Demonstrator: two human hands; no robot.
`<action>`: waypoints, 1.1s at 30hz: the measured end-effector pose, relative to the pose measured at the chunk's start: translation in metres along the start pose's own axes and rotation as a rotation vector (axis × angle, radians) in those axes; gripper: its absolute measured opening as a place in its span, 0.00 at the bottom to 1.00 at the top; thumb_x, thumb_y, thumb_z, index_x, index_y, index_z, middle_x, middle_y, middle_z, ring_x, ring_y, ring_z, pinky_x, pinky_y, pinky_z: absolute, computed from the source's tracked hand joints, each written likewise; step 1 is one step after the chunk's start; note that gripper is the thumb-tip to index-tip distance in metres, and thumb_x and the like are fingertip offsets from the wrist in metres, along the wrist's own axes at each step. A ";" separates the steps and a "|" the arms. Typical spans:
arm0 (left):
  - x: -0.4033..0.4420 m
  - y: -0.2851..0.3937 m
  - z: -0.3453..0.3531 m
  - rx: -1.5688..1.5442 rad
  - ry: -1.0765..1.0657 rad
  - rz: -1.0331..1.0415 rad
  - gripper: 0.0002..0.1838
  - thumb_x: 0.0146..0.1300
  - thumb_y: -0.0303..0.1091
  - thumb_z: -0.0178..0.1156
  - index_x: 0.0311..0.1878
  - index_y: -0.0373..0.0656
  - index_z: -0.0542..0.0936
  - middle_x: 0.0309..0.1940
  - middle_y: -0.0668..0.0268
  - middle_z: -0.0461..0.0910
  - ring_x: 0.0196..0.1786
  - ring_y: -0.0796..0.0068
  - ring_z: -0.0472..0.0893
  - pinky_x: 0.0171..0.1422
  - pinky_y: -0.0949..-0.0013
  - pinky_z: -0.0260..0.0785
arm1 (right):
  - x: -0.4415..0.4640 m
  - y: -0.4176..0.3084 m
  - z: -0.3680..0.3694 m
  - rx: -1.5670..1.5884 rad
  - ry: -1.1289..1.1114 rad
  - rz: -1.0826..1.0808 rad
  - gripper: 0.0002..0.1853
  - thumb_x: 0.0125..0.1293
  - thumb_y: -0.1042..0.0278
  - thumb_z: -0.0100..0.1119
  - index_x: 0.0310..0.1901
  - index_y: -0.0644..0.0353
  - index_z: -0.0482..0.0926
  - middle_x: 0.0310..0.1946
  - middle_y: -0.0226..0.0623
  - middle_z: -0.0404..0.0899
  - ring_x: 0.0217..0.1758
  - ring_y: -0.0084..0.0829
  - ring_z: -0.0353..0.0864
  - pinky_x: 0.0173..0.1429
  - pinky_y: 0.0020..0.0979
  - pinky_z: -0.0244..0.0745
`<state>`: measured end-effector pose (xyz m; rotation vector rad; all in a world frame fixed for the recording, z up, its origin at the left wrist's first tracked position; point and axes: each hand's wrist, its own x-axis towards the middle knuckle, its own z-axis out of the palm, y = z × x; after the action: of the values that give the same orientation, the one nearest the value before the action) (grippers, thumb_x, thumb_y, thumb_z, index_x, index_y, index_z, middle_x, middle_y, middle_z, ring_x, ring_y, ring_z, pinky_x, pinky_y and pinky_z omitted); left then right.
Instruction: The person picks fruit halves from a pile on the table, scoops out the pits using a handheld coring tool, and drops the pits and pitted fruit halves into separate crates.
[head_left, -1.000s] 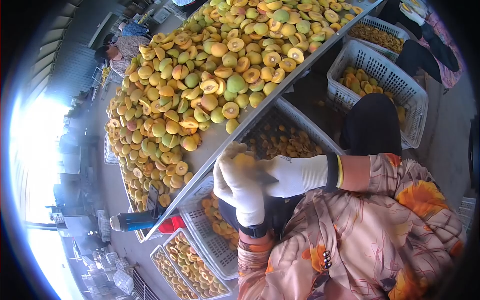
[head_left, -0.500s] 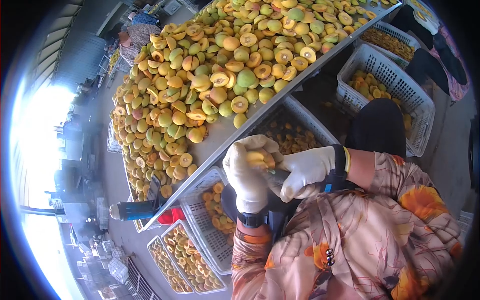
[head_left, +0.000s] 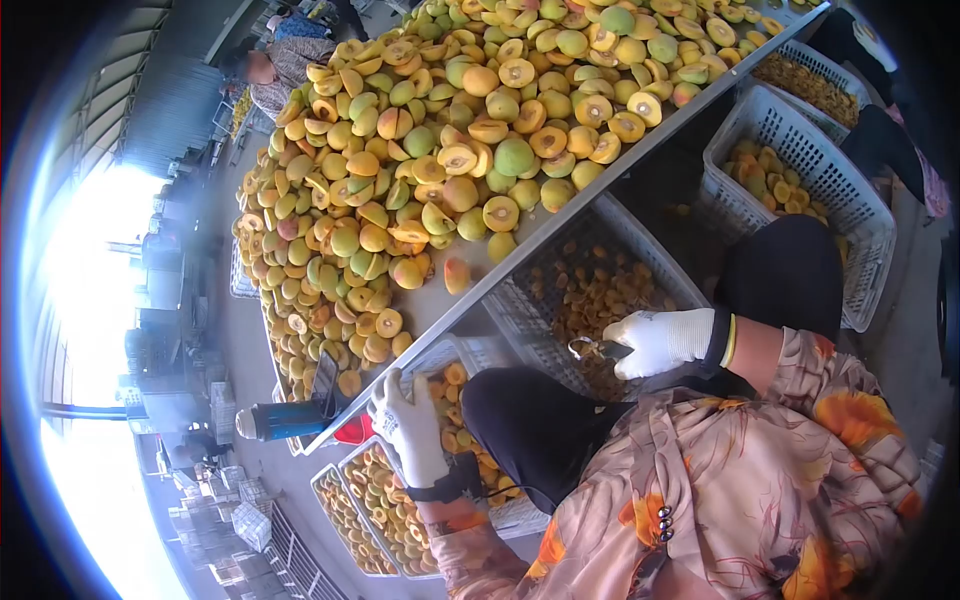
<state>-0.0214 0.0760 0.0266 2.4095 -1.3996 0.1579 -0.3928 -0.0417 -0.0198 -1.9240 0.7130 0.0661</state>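
My right hand [head_left: 655, 343], just parted from the left, pinches a looped tool [head_left: 614, 350] above a crate of scraps [head_left: 600, 290]. My left hand [head_left: 408, 425], loosely spread, no longer shows a fruit piece; I judge that one finished. Cut fruit [head_left: 452, 398] lies beside it; beyond, a fruit heap [head_left: 370, 240] covers much of the desk [head_left: 428, 305].
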 end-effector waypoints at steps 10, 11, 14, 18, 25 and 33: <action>0.115 0.075 0.110 -0.113 -0.282 0.096 0.35 0.65 0.56 0.68 0.64 0.36 0.78 0.55 0.45 0.84 0.57 0.45 0.84 0.60 0.53 0.75 | 0.007 0.008 -0.001 0.044 0.059 0.016 0.24 0.63 0.57 0.62 0.54 0.68 0.79 0.40 0.61 0.85 0.46 0.59 0.86 0.53 0.51 0.78; 0.122 0.077 0.117 -0.182 -0.330 0.094 0.34 0.64 0.54 0.70 0.64 0.36 0.78 0.54 0.45 0.84 0.56 0.44 0.84 0.60 0.53 0.76 | 0.007 0.009 -0.001 0.044 0.054 0.015 0.24 0.63 0.57 0.62 0.54 0.68 0.78 0.38 0.60 0.85 0.45 0.59 0.86 0.52 0.51 0.78; 0.124 0.080 0.125 -0.293 -0.366 0.098 0.33 0.61 0.47 0.73 0.63 0.36 0.78 0.51 0.46 0.86 0.52 0.45 0.86 0.58 0.55 0.77 | 0.010 0.012 0.003 0.091 0.120 -0.036 0.22 0.63 0.56 0.62 0.52 0.67 0.79 0.36 0.60 0.85 0.43 0.59 0.86 0.49 0.51 0.78; 0.124 0.068 0.127 -0.525 -0.419 0.014 0.32 0.57 0.39 0.76 0.62 0.34 0.77 0.51 0.47 0.86 0.52 0.52 0.86 0.59 0.59 0.77 | 0.016 0.000 -0.004 0.157 0.179 -0.028 0.20 0.62 0.58 0.63 0.47 0.68 0.78 0.37 0.59 0.85 0.44 0.57 0.86 0.49 0.48 0.78; 0.138 0.074 0.150 -0.370 -0.413 0.056 0.40 0.51 0.38 0.76 0.67 0.31 0.75 0.53 0.43 0.85 0.52 0.50 0.87 0.58 0.60 0.79 | 0.011 -0.008 0.011 0.189 0.278 -0.078 0.20 0.64 0.56 0.64 0.45 0.67 0.76 0.34 0.58 0.83 0.41 0.56 0.85 0.48 0.47 0.76; 0.082 0.111 0.067 -1.283 -0.334 -0.146 0.21 0.63 0.34 0.66 0.56 0.35 0.76 0.47 0.57 0.85 0.40 0.69 0.84 0.42 0.69 0.79 | -0.008 -0.036 0.001 0.130 0.436 -0.085 0.19 0.66 0.60 0.63 0.49 0.68 0.75 0.35 0.58 0.84 0.44 0.58 0.86 0.49 0.47 0.78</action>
<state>-0.0810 -0.0647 0.0129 1.4226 -0.9166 -0.9236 -0.3808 -0.0273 0.0124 -1.8574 0.8953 -0.4553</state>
